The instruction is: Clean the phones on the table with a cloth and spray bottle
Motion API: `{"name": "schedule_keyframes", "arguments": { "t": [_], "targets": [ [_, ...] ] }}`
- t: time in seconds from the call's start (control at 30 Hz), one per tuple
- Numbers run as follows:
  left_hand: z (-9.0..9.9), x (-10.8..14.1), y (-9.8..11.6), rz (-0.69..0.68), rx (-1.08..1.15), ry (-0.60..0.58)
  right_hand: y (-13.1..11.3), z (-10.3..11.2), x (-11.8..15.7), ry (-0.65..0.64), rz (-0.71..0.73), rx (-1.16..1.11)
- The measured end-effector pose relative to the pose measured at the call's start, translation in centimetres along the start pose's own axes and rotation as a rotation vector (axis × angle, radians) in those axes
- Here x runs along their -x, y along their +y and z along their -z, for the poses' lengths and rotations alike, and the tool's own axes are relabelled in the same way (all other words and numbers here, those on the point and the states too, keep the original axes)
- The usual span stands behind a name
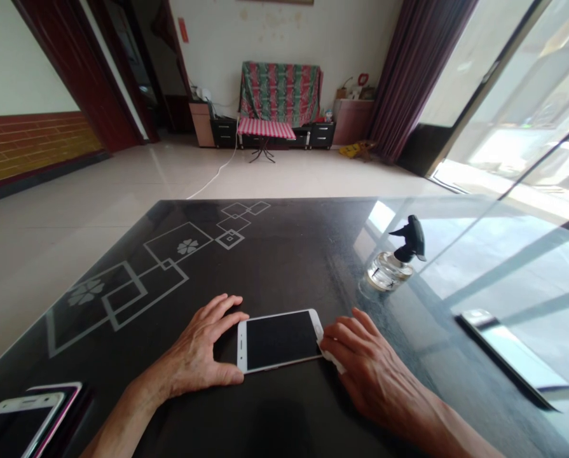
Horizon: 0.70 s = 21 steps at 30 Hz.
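Note:
A white smartphone [280,340] with a dark screen lies face up on the dark glossy table [284,267]. My left hand [203,346] grips its left end, thumb at the near corner and index finger at the far corner. At the opposite end, my right hand [360,356] has its fingers closed around a white wipe [332,361], pressed against the phone's right edge. Most of the wipe is hidden under the fingers, so I cannot tell whether it is cloth or tissue.
A clear spray bottle [390,270] with a black trigger head stands beyond my right hand. Another phone-like device [508,359] lies at the right. Stacked phones [27,413] sit at the near left. A cloth-draped object [281,92] stands against the far wall.

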State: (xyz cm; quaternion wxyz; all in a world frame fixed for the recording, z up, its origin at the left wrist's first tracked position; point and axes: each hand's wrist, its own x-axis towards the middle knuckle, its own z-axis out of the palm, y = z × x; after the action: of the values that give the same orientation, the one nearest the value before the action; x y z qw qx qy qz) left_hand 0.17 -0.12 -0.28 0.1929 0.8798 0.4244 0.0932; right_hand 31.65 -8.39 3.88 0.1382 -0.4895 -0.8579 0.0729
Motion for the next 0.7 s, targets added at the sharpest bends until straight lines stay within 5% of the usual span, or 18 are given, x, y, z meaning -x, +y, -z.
{"name": "schedule_keyframes", "arguments": {
  "t": [0.23, 0.7],
  "targets": [
    [-0.3, 0.0, -0.4, -0.029, -0.011, 0.026, 1.7, -1.2, -1.7, 0.047, -0.006, 0.054],
    [-0.3, 0.0, -0.2, -0.035, -0.023, 0.03, 1.4, -1.2, -2.0, 0.053, 0.002, 0.062]
  ]
}}
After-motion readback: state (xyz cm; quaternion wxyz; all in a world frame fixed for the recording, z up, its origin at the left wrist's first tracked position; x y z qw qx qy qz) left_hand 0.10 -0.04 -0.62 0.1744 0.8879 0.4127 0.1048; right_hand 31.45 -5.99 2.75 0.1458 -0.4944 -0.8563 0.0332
